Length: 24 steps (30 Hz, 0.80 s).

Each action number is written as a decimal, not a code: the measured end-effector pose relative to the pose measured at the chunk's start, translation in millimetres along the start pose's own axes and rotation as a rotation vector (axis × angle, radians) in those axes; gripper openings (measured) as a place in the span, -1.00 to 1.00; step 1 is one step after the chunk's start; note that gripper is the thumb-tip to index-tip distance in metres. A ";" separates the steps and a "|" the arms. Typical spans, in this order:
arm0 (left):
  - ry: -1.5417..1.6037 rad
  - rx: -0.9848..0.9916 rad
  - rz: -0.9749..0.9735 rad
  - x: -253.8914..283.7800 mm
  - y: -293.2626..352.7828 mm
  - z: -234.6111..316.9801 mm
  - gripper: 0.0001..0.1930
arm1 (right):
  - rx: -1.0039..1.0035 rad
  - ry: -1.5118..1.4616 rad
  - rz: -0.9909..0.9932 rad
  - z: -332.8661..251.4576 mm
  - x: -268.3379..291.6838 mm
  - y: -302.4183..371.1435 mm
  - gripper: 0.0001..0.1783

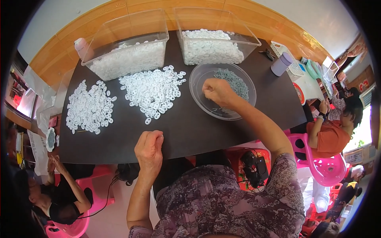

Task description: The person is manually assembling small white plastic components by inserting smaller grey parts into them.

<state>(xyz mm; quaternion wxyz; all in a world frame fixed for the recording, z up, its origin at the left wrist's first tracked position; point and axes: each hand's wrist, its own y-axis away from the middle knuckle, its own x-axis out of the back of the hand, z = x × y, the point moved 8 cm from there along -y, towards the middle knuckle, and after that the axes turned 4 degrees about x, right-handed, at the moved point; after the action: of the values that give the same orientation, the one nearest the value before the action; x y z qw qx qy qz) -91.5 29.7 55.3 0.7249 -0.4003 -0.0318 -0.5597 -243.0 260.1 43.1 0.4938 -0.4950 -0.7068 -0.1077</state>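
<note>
My left hand (149, 150) is held at the table's near edge with thumb and fingers pinched together; a small pale speck shows at the fingertips, too small to name. My right hand (218, 91) is curled closed over a round clear plastic tray (198, 104), and whatever its fingers hold is hidden. Small grey screws (240, 85) are heaped along the tray's right and far side, with a few loose near its front. Left of the tray lies a heap of small white oval plastic pieces with two holes (151, 89). A second heap of these pieces (89, 108) spreads farther left.
Two clear bins, left (126, 50) and right (222, 38), hold more white pieces at the back. A lavender tumbler (281, 64), pliers (268, 54) and a pink bottle (81, 46) stand or lie behind. People sit at left (65, 202) and right (332, 135).
</note>
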 end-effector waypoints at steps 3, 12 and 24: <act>0.096 0.069 -0.029 -5.9 1.1 -2.7 -0.89 | -0.147 -0.155 -0.039 7.4 1.9 3.8 -0.92; 0.136 0.139 -0.026 -11.9 8.8 -6.7 -0.94 | -0.150 -0.101 -0.030 8.5 0.5 7.2 -0.73; 0.119 0.120 -0.021 -12.6 11.3 -7.8 -0.93 | 0.015 -0.026 0.082 4.0 8.0 10.1 -0.75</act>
<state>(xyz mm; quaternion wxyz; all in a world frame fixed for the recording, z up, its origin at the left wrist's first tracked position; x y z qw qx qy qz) -89.9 35.3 37.6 0.7423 -0.3219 -0.0264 -0.5871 -237.4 272.3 44.2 0.4922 -0.5214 -0.6929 -0.0758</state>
